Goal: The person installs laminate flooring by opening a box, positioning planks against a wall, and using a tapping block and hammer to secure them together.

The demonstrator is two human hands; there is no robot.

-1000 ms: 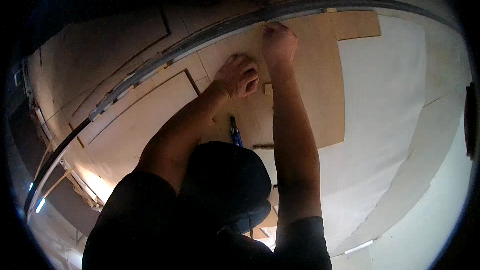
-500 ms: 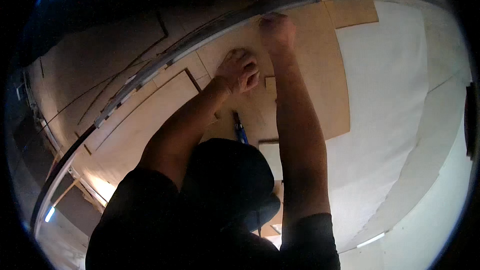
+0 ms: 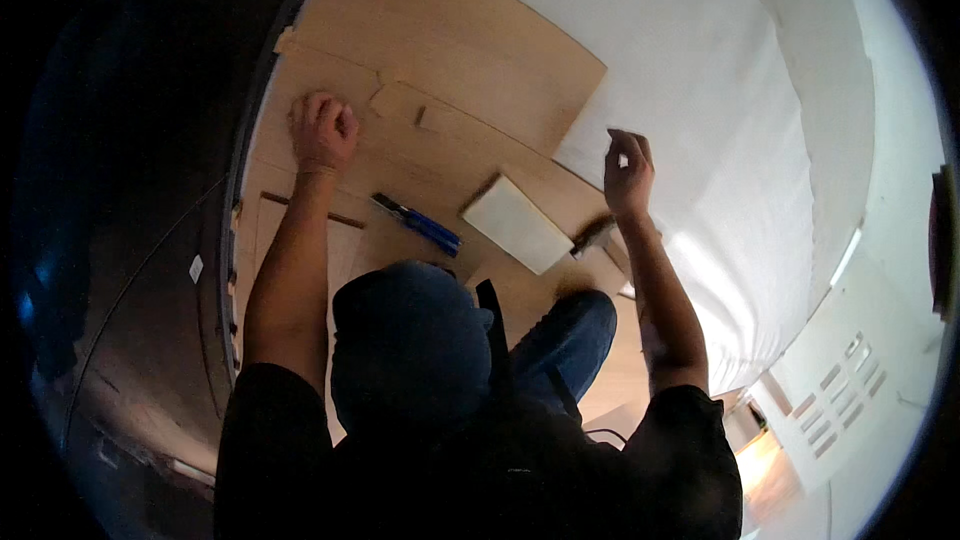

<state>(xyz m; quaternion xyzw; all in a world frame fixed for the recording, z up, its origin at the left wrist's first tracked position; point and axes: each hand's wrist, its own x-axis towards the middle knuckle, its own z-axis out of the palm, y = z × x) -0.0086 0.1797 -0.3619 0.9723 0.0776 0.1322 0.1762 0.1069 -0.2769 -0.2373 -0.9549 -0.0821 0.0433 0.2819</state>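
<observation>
My left hand (image 3: 322, 132) is on the brown board (image 3: 470, 30), near its left edge, with fingers curled; I cannot make out whether it holds anything. Over the white sheet (image 3: 705, 50), just right of the board's corner, my right hand (image 3: 628, 170) has its fingers bent into a pinch; whatever may be between the tips is too small to name. Between my forearms lie a blue and black utility knife (image 3: 425, 229), a pale rectangular slab (image 3: 515, 222) and, at the slab's right end, a dark tool (image 3: 590, 236), perhaps a hammer. A small wooden piece (image 3: 428, 118) sits near my left hand.
A dark raised edge (image 3: 250, 120) runs along the left, with a thin cord (image 3: 130, 280) on the dark surface beyond it. My bent knees (image 3: 565, 340) are below the tools. A white wall with several small slots (image 3: 835, 395) is at the lower right.
The view has swung round, bringing the slab and knee into sight. My right hand has left the board by the long strip and moved right, away from my left hand, over the white sheet.
</observation>
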